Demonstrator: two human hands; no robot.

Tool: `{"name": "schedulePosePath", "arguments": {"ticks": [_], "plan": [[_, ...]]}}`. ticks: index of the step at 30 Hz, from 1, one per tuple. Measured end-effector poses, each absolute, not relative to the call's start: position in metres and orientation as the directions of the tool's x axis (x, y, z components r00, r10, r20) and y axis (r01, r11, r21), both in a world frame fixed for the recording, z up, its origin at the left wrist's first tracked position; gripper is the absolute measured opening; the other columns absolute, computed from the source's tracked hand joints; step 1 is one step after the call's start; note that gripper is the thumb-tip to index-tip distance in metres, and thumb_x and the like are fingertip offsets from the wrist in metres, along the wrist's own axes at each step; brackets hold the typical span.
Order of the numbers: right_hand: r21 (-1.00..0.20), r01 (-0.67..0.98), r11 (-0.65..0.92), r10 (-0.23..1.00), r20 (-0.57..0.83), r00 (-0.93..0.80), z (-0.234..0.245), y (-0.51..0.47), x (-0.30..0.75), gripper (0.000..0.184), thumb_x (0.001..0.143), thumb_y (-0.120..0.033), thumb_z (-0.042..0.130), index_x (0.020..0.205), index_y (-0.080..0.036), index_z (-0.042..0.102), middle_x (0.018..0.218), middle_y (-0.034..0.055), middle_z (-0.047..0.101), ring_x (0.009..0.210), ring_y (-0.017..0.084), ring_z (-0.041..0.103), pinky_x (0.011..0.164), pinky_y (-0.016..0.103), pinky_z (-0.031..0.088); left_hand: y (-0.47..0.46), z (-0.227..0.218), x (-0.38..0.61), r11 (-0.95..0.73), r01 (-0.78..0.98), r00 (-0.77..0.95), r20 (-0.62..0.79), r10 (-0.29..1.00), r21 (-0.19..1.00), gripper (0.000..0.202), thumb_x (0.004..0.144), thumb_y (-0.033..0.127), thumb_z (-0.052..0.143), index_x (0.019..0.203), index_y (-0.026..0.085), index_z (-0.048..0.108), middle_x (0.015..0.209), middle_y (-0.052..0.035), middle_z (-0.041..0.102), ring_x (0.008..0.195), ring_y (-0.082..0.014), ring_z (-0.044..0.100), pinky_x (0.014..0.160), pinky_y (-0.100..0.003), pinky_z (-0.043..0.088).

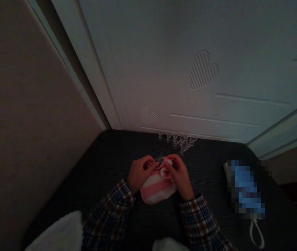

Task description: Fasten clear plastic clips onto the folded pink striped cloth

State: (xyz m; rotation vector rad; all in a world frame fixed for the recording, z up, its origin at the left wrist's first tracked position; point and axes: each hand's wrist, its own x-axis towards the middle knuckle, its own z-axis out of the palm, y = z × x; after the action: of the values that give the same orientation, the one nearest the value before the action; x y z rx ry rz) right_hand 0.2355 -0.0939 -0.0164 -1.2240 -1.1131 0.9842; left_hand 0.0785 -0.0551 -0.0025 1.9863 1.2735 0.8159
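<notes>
Head view shows a pink-and-white striped cloth (pixel 155 191) upon a dark table (pixel 85 195), and both hands are at its far edge. The left hand (pixel 141 172) is curled nearly closed, having between thumb and fingers a small clear piece (pixel 159 159), whose shape is mostly hidden. The right hand (pixel 179 171) is likewise closed, pinching a folded-up part of the cloth beside this piece. Beyond the cloth, near a white panel (pixel 148 69) with raised heart shapes (pixel 204 70), small clear stemmed cups (pixel 182 141) stand close together in a cluster. Well to the right of the cloth lies a blurred blue item (pixel 246 188) with a white strap loop (pixel 257 235). Nearer than the cloth, plaid sleeves (pixel 200 219) cover both forearms.
</notes>
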Motion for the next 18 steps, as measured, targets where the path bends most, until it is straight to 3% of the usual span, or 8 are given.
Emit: {"name": "schedulePosePath", "arguments": {"ticks": [6,13,18], "plan": [[-0.982,0.152,0.115,0.967,0.146,0.210,-0.0110,-0.0979,0.2347,0.016,0.078,-0.037,0.054,0.084,-0.022,0.059,0.075,-0.0005,0.058,0.066,0.014,0.052,0.057,0.023,0.040,-0.0574,-0.0029,0.0791,-0.313,0.508,0.374,0.121,0.919,0.803,0.030,0.079,0.045,0.049,0.076,0.017,0.061,0.064,0.0002,0.062,0.058,-0.0122,0.055,0.053,-0.021,0.039],[-0.976,0.178,0.124,0.958,0.165,0.233,-0.0117,-0.0966,0.2357,0.016,0.077,-0.038,0.057,0.081,-0.022,0.061,0.078,0.0012,0.058,0.072,0.015,0.052,0.061,0.024,0.040,-0.0593,0.0015,0.0793,-0.282,0.482,0.403,0.075,0.912,0.830,0.032,0.081,0.044,0.046,0.073,0.017,0.062,0.060,-0.0001,0.063,0.056,-0.0128,0.057,0.053,-0.022,0.039],[-0.961,0.209,0.179,0.946,0.227,0.232,-0.0097,-0.0954,0.2369,0.016,0.076,-0.038,0.058,0.078,-0.022,0.062,0.081,0.0021,0.057,0.076,0.016,0.053,0.064,0.025,0.040,-0.0564,-0.0001,0.0789,-0.174,0.368,0.418,0.004,0.909,0.914,0.034,0.080,0.044,0.046,0.069,0.015,0.061,0.054,0.0004,0.059,0.050,-0.0112,0.052,0.048,-0.021,0.037]]}}
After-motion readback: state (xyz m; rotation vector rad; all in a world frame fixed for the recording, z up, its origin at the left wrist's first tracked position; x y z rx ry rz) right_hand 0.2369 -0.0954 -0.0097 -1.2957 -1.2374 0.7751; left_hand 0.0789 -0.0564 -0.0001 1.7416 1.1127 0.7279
